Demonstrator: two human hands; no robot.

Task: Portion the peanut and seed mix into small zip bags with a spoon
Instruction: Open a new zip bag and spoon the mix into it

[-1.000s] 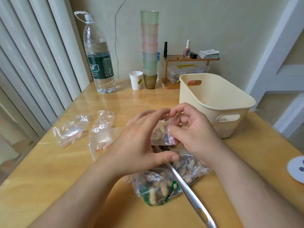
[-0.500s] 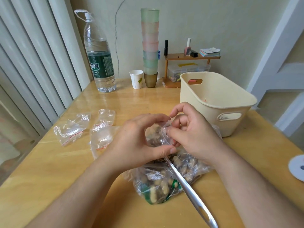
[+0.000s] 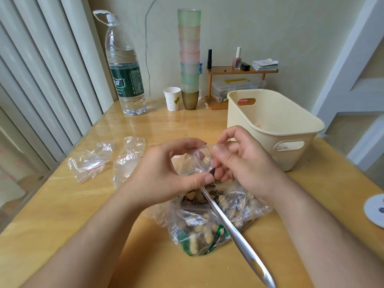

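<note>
Since approx. 1 s ago the small zip bag [image 3: 202,161] was lifted and its mouth pulled open, pinched by left hand [image 3: 166,175] and right hand [image 3: 245,163] w/ the spoon [image 3: 234,231] left in the big mix bag [image 3: 207,223], so filling seems next.

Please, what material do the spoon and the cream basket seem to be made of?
Spoon: probably polished steel, since its handle shines silver and reflects light. Cream basket: likely matte molded plastic, with smooth uniform walls and cut-out handles.

Open tabletop [image 3: 52,221] lies at near left and between the empty bags [image 3: 89,163] and the bottle [image 3: 124,65]. The basket [image 3: 274,125] blocks the right; the cup stack [image 3: 189,59] and shelf [image 3: 239,70] line the far edge. The big bag [image 3: 207,221] and spoon handle [image 3: 239,238] fill the near centre.
</note>
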